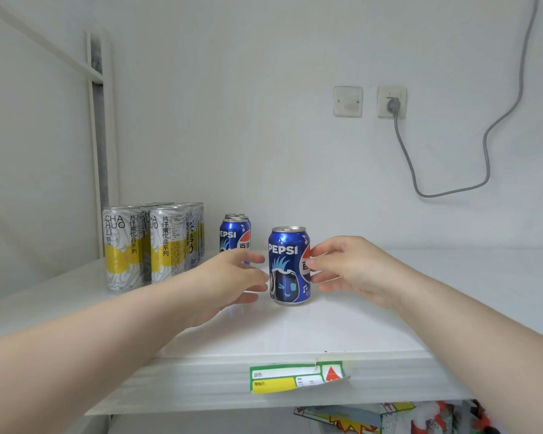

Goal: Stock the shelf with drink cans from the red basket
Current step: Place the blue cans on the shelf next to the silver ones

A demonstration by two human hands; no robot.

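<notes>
Fingers (314, 264) of the right hand (355, 267) nearly straight, tips laid against the right side of a blue can (287, 267), not wrapped round it. Fingers (254, 257) of the left hand (229, 277) spread and relaxed, tips at the can's left side (touching or just off it, hard to tell). Between both hands, then, one can, upright on the white shelf (358, 324), near the middle. Reads "PEPSI" in white, with a cartoon face and music notes below and part of the red-and-white roundel at the right edge.

Behind and to the left, two more Pepsi cans (234, 236) in single file, the front one showing "EPSI" and "百事". Further left, a block of tall silver-and-yellow cans (124, 245): two in the front row, more behind, at least five tops in view, full number unclear. Printed "CHA HUO LI" and "片仔癀饮品系列".

On the shelf's front lip, one green-and-yellow price label (298, 375), headed "品名" and "零售价", with a red arrow, its right end peeling away. On the wall, one blank plate (347, 101) and one socket (392, 103) with a grey cable (489, 136) plugged in.
</notes>
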